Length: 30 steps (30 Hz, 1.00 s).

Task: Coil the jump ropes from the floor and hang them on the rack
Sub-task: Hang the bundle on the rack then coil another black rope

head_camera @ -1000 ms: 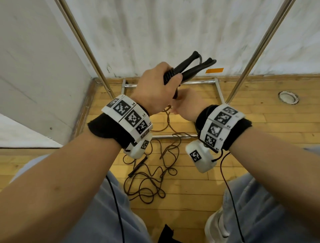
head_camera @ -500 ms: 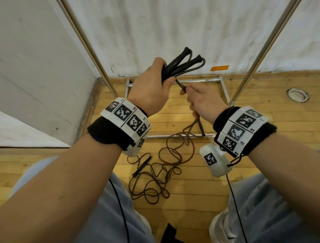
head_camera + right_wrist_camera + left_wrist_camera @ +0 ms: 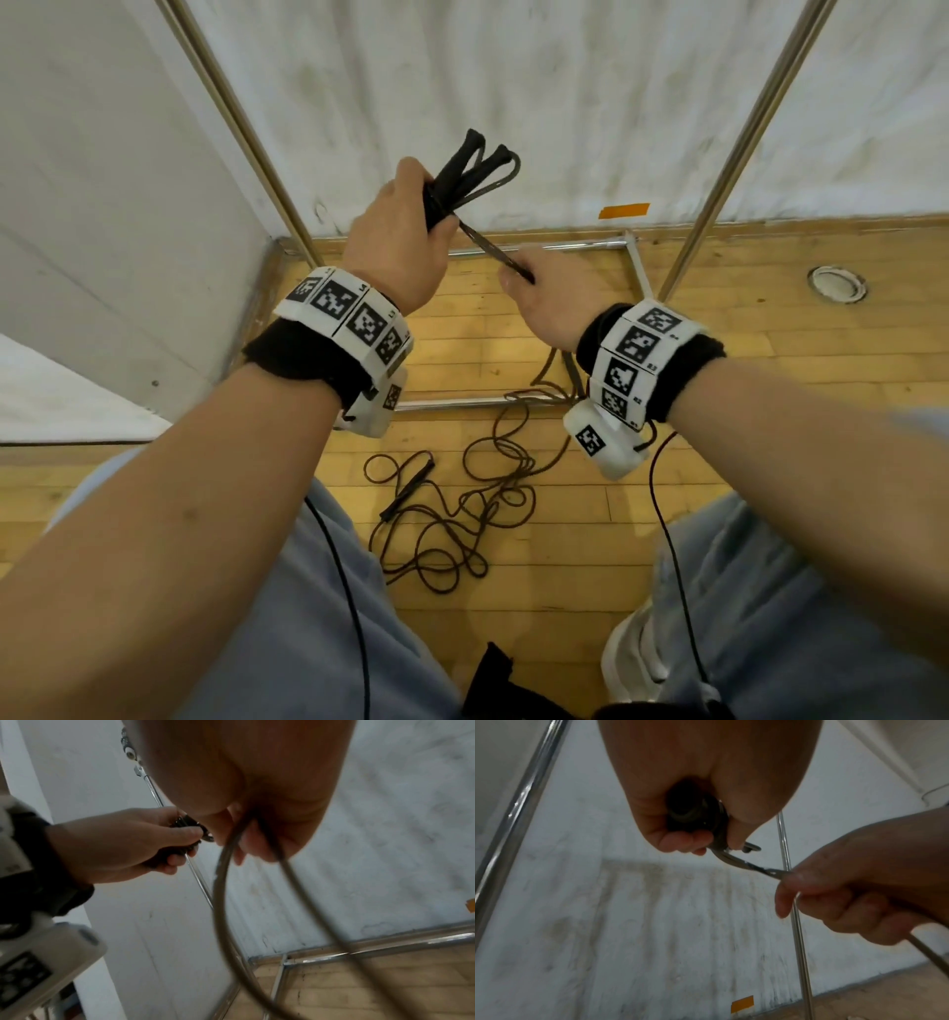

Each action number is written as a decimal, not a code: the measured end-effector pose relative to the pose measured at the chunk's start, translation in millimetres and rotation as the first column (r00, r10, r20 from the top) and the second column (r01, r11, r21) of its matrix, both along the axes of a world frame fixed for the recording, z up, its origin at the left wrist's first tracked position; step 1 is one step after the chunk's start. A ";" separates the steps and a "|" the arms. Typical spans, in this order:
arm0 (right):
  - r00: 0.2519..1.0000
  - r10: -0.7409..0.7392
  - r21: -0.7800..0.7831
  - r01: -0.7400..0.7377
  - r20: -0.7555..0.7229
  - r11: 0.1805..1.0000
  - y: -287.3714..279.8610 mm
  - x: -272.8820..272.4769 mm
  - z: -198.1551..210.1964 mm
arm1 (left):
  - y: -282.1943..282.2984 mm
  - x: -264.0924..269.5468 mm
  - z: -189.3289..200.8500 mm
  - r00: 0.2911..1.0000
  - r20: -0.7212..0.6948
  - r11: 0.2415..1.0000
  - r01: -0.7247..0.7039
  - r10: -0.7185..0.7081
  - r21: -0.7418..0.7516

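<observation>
- Head view: your left hand (image 3: 398,241) is clamped around two black handles (image 3: 464,169) held side by side, raised in front of the wall. Your right hand (image 3: 552,298) pinches the cord (image 3: 490,246) that runs taut from the left fist.
- By my reading you are early in the coil: I can make out no finished loops in the left fist, and most of the rope (image 3: 452,519) lies tangled on the wooden floor (image 3: 770,514) between your knees, just in front of the rack's base bar (image 3: 462,403).
- Count here: two handles in hand, one more handle (image 3: 408,488) on the floor in the tangle. That suggests at least two ropes, though I cannot tell the strands apart. Two rack uprights (image 3: 246,139) show; nothing hangs on the stretch in view.
- Left wrist view: the fingers (image 3: 680,843) curl tight round the handle ends (image 3: 693,815); one cord leaves the fist and crosses to your right hand, pinched at its fingertips (image 3: 790,880).
- Right wrist view: a slack loop of cord (image 3: 223,902) hangs from your right hand's curled fingers (image 3: 254,841) toward the floor, two strands showing.
- Left to do: coil all of this, then hang it.
</observation>
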State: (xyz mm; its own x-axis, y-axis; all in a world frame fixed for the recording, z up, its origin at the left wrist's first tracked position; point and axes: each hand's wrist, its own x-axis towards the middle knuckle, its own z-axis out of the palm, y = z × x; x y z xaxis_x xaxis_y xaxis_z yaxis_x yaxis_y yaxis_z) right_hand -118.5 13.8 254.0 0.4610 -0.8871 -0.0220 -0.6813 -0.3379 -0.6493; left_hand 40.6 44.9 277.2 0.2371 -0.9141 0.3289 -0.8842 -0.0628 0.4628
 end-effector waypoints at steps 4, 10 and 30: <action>0.993 0.026 -0.077 -0.017 0.115 0.997 2.5 -6.3 3.5 | 2.6 7.3 3.5 0.999 0.018 0.999 -0.035 0.035 -0.022; 0.993 0.118 -0.310 -0.116 -0.012 0.944 0.5 -12.7 23.1 | 3.7 4.9 1.0 0.992 0.118 0.964 0.002 -0.034 0.265; 1.000 0.009 -0.038 -0.009 -0.009 0.999 -35.2 -26.9 17.1 | 14.3 -20.8 -9.1 0.897 0.158 0.870 0.337 -0.413 0.359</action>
